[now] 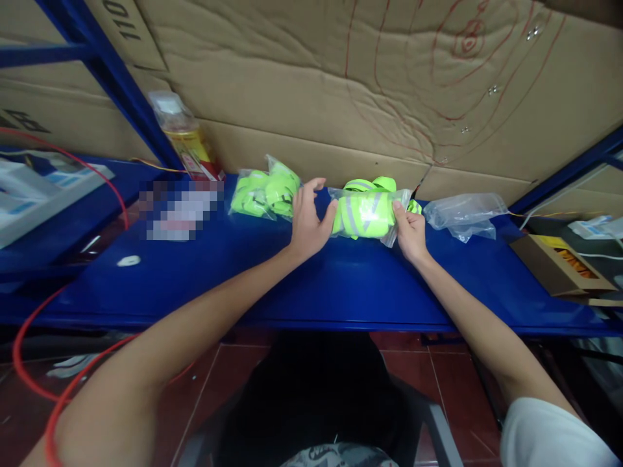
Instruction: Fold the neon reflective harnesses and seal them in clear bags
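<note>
A clear plastic bag (366, 215) holds a folded neon-yellow strap or vest with grey reflective stripes. My right hand (409, 228) pinches the bag's right end between thumb and fingers. At its left end is my left hand (311, 217), fingers raised and apart from the thumb, the thumb close to the bag's edge; whether it touches is hard to tell. Behind the bag lies more loose neon-yellow striped material (372, 184). To the left of my left hand rest filled clear bags (267, 191) with the same neon-yellow material.
Flat clear bags (464, 213) lie right on the blue table (379, 285). An open cardboard box (549, 263) sits at the right end. A plastic bottle (187, 139) stands back left, near the blue frame post. A red hose (29, 318) loops at left. Cardboard (292, 84) backs the table.
</note>
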Available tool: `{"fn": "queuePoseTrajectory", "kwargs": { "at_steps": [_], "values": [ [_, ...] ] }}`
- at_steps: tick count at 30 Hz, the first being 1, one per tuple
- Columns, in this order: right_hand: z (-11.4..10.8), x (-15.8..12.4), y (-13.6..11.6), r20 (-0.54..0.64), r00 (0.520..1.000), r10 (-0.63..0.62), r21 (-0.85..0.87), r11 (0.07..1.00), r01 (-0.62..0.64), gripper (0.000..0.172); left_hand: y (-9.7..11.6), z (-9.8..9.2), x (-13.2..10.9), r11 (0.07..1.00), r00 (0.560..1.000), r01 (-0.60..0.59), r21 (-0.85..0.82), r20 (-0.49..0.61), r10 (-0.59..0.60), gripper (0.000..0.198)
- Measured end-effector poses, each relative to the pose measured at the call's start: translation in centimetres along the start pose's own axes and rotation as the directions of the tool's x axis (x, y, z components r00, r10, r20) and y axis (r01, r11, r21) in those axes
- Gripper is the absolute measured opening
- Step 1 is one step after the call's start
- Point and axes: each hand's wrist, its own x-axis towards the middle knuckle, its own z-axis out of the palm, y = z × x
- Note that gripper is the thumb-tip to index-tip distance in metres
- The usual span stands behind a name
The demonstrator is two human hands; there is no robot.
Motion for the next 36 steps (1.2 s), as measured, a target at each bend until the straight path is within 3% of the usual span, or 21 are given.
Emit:
{"fn": "queuePoseTrajectory", "kwargs": {
  "at_steps": [1,3,5,7,9,11,15,22,25,28,36],
  "values": [
    [0.3,-0.1,-0.1,-0.058,0.998,0.007,0.026,1.0,-0.005,0.069,0.4,-0.2,-0.1,0.997,0.998,-0.064,0.042,-0.018,0.065,0.033],
    [1.0,-0.3,-0.5,-0.106,0.992,0.064,0.108,0.993,-0.052,0.059,1.4,-0.4,-0.4,0.976,0.976,-0.208,0.07,0.073,0.203,0.021],
    [1.7,-0.6,-1.0,0.001,0.993,0.117,0.168,0.979,-0.115,0.055,2.2,-0.2,-1.0,0.948,0.916,-0.319,0.021,0.262,0.303,0.02],
    [2.4,-1.1,-1.4,0.156,0.982,0.109,0.18,0.974,-0.137,0.055,2.6,0.3,-1.7,0.936,0.854,-0.35,-0.033,0.399,0.333,0.015],
    [2.8,-1.5,-1.8,0.283,0.958,0.056,0.155,0.983,-0.104,0.052,2.6,0.8,-2.2,0.944,0.845,-0.326,-0.045,0.435,0.312,0.012],
    [2.9,-1.8,-1.9,0.339,0.941,0.01,0.128,0.99,-0.057,0.05,2.2,1.2,-2.5,0.961,0.876,-0.274,-0.027,0.407,0.26,0.016],
    [2.8,-2.1,-1.9,0.374,0.927,-0.024,0.105,0.994,-0.017,0.045,1.2,0.9,-2.1,0.973,0.901,-0.23,-0.008,0.377,0.216,0.022],
    [1.7,-1.9,-1.9,0.358,0.921,-0.154,-0.091,0.976,0.199,0.037,1.2,0.7,-1.8,0.977,0.866,-0.209,-0.03,0.458,0.2,0.02],
    [1.3,-1.7,-1.9,0.369,0.903,-0.222,-0.082,0.96,0.269,0.031,1.3,0.6,-1.4,0.985,0.846,-0.147,-0.091,0.504,0.173,0.02],
    [1.2,-1.6,-1.6,0.389,0.895,-0.217,-0.058,0.964,0.259,0.027,1.2,0.3,-0.9,0.986,0.839,-0.095,-0.138,0.522,0.154,0.022],
    [1.9,-1.8,-0.4,0.346,0.934,-0.09,-0.055,0.992,0.116,0.035,1.1,0.2,-0.9,0.993,0.832,-0.058,-0.108,0.544,0.108,0.029]
  ]
}}
